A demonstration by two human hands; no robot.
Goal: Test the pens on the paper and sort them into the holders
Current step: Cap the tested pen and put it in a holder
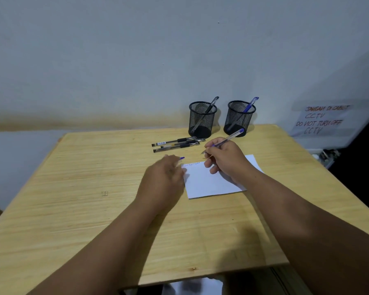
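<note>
the right hand (224,159) was closed around a clear pen with a blue end (226,141), its tip poised just above the far edge of the white paper (213,182) on the wooden counter (94,188). the left hand (165,174) was curled by the paper's left edge, pinching a small blue cap (182,158). behind them three black pens (177,143) lay together near two mesh holders, the left holder (201,120) keeping a black pen (211,105), the right holder (239,118) a blue pen (250,104).
</note>
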